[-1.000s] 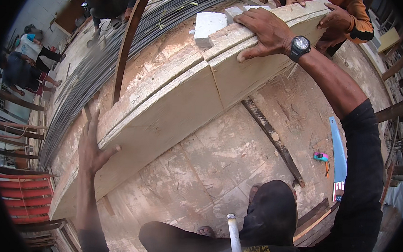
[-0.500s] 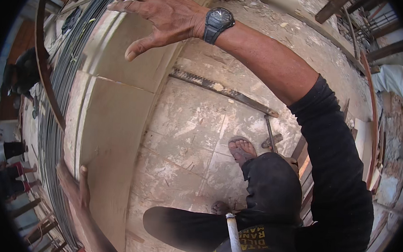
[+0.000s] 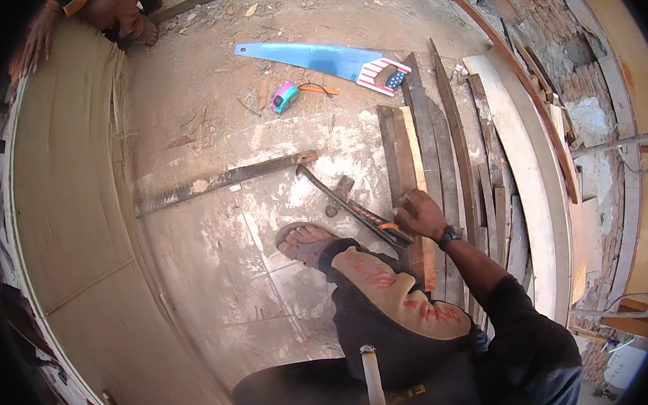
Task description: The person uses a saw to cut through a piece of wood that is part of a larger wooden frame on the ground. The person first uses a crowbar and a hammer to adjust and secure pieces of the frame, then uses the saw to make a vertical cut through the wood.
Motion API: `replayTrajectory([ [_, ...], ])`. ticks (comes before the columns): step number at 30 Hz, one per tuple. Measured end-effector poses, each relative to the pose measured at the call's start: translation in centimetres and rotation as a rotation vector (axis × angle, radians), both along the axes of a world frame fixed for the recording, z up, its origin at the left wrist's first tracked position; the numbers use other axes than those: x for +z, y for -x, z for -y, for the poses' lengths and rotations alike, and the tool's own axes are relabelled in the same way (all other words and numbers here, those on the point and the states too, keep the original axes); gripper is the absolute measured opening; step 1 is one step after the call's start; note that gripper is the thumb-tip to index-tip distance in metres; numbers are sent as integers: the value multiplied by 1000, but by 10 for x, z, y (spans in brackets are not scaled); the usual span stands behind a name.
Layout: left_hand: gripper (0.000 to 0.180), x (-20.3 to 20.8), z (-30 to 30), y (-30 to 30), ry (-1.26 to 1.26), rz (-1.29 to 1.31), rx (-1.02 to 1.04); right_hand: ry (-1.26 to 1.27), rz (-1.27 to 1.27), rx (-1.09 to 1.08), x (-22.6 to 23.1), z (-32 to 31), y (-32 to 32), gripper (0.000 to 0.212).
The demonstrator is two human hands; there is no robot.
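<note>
My right hand is over the wood strips on the right, at the grip end of a hammer with an orange-and-black handle. Its fingers are bent and apart, with nothing visible held in them. Beside the hammer lies a dark metal bar, its far end crossing toward a wooden strip on the floor. Along the left stands a stack of plywood sheets. A small brown tip at the lower left edge of the stack may be my left thumb; the rest of that hand is out of sight.
A blue-bladed handsaw and a pink-and-teal tape measure lie on the dusty floor. Several wood planks fill the right side. Another person's hand rests at the plywood's far end. A cigarette juts in below.
The view has swung right. My right hand has come from above the plywood stack down to the hammer's grip end. My left hand, at the plywood edge before, has mostly gone out of view.
</note>
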State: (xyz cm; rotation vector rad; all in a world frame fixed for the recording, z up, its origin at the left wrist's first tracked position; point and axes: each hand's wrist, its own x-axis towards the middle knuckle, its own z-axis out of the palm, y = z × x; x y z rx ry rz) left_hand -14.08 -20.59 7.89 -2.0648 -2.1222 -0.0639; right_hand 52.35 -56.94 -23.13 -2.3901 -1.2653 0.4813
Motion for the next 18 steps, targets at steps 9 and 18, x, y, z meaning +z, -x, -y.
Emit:
replayTrajectory([
  [9, 78, -3, -39, -1, -66, 210, 2, 181, 613, -177, -76, -207, -167, 53],
  [18, 90, -8, -76, -81, -108, 84, 118, 841, 702, -47, -86, -253, -251, 63],
])
